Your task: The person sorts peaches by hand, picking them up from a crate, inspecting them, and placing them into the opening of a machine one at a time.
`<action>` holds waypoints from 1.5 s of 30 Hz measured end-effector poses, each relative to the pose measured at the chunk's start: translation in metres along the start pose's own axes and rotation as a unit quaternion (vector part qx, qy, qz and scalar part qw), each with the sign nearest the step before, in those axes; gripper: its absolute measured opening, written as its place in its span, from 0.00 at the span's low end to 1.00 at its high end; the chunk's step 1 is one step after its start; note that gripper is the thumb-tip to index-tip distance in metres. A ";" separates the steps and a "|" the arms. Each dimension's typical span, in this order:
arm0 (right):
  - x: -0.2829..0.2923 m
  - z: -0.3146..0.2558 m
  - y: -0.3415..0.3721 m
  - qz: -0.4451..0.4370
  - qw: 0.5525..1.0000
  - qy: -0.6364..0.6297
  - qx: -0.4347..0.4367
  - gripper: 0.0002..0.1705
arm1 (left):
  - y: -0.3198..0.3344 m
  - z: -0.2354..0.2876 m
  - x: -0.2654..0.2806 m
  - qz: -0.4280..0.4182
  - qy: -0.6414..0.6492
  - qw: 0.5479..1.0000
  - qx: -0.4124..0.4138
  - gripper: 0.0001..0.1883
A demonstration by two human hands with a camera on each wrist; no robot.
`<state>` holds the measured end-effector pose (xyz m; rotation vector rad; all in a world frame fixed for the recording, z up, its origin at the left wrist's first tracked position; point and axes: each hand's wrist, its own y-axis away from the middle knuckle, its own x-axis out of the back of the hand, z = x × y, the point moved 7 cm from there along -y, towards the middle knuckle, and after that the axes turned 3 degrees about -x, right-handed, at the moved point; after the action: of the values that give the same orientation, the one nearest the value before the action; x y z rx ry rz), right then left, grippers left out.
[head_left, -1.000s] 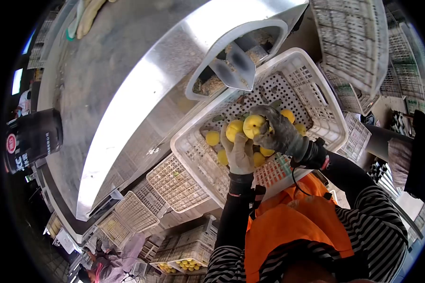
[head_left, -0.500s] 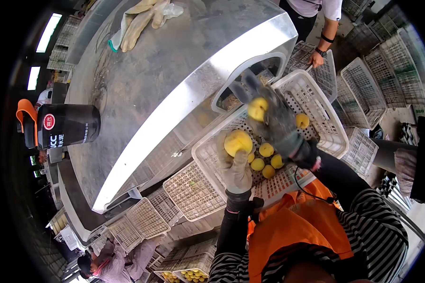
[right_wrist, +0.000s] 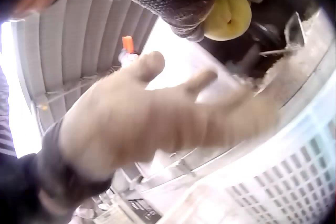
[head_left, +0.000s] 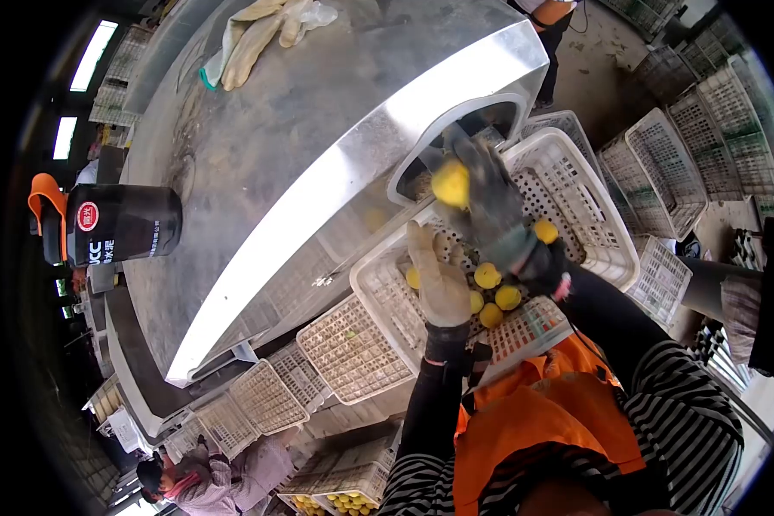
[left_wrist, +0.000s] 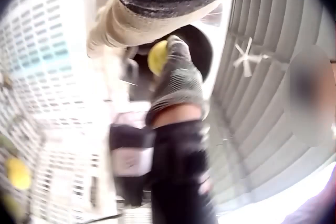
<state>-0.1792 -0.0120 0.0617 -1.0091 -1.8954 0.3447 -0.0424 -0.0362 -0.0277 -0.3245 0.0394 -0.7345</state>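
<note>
In a dark grey glove, the right hand (head_left: 490, 193) grips a yellow fruit (head_left: 450, 184) at the opening (head_left: 421, 163) in the metal table's side; the right wrist view shows this fruit (right_wrist: 228, 16) close, with a hollow in it. The left hand (head_left: 443, 288), in a pale glove, is over the near left part of the white crate (head_left: 615, 249). Its fingers look extended and empty in the right wrist view, where the left hand (right_wrist: 157, 124) is blurred. Several yellow fruits (head_left: 488, 275) lie in the crate below the hands.
The metal table (head_left: 258, 138) bears a black bottle (head_left: 125, 224) and loose gloves (head_left: 262, 34). Stacked crates (head_left: 662, 172) stand at the right, more crates (head_left: 353, 348) at the lower left. A person (head_left: 232, 473) is at the lower left, another (head_left: 552, 17) at the top.
The left hand held a fruit half a second ago and now has none. The right hand has moved from the crate to the opening with a fruit. The person at the top has shifted away.
</note>
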 end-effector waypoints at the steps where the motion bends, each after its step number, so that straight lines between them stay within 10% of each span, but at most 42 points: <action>1: -0.031 0.028 -0.003 -0.019 0.992 0.127 -0.013 0.37 | 0.013 -0.054 0.006 -0.006 -0.093 0.995 0.018 0.27; 2: -0.037 0.031 -0.019 -0.024 0.983 0.169 0.063 0.37 | 0.028 -0.082 0.007 -0.018 -0.185 0.982 0.044 0.31; 4: -0.036 0.045 -0.030 -0.060 0.970 0.226 -0.067 0.29 | 0.032 -0.098 -0.019 -0.085 -0.305 0.944 0.093 0.33; 7: 0.038 0.032 0.010 -0.023 0.992 0.101 0.067 0.40 | 0.070 -0.169 -0.070 -0.234 -0.448 0.841 0.194 0.38; 12: -0.044 0.222 0.215 -0.232 0.889 0.357 -0.168 0.44 | 0.095 -0.217 -0.119 -0.424 -0.513 0.700 0.261 0.43; 14: -0.069 0.262 0.265 -0.507 0.707 0.274 -0.409 0.44 | 0.094 -0.226 -0.122 -0.415 -0.536 0.702 0.217 0.45; 16: -0.075 0.248 0.261 -0.525 0.732 0.095 -0.424 0.44 | 0.099 -0.236 -0.109 -0.357 -0.406 0.797 0.268 0.43; 18: -0.064 0.222 0.214 -0.510 0.753 -0.071 -0.409 0.45 | 0.073 -0.192 -0.093 -0.255 -0.357 0.868 0.233 0.37; 20: -0.043 0.162 0.181 -0.302 0.672 -0.441 -0.513 0.49 | 0.064 -0.149 -0.076 -0.114 0.108 0.953 0.259 0.30; 24: -0.001 0.079 0.138 -0.306 0.732 -0.457 -0.403 0.54 | 0.062 -0.067 -0.040 -0.152 0.130 0.973 0.115 0.27; 26: 0.027 0.054 0.112 -0.195 0.937 -0.226 -0.184 0.58 | 0.049 -0.026 -0.029 -0.239 -0.190 0.951 0.051 0.27; 27: 0.023 0.030 0.104 -0.132 0.789 -0.499 -0.333 0.59 | 0.041 -0.008 -0.029 -0.237 -0.194 0.951 0.044 0.27; 28: 0.036 0.020 0.092 -0.129 0.792 -0.500 -0.325 0.59 | 0.033 0.000 -0.023 -0.146 0.038 0.978 0.145 0.26; 30: 0.069 -0.006 0.064 -0.136 0.950 -0.242 -0.145 0.58 | 0.026 0.014 -0.023 0.050 0.478 0.821 0.309 0.26; 35: 0.084 -0.027 0.004 0.015 0.999 -0.043 -0.024 0.52 | -0.020 0.059 -0.007 0.020 0.480 0.844 0.240 0.28; 38: -0.001 0.026 0.001 -0.004 0.999 0.051 0.000 0.48 | -0.013 0.025 0.005 0.055 0.503 0.827 0.244 0.31; 42: -0.013 0.027 -0.019 -0.044 0.984 0.071 -0.157 0.47 | -0.002 0.029 0.017 0.062 0.455 0.846 0.270 0.34; 45: -0.036 0.040 -0.046 -0.049 0.974 0.147 -0.165 0.24 | -0.015 0.029 0.022 0.087 0.431 0.861 0.255 0.36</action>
<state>-0.2271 -0.0616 0.0465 -1.1082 -1.7528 -0.1787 -0.0311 -0.0530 0.0062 0.5348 0.7059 -0.6322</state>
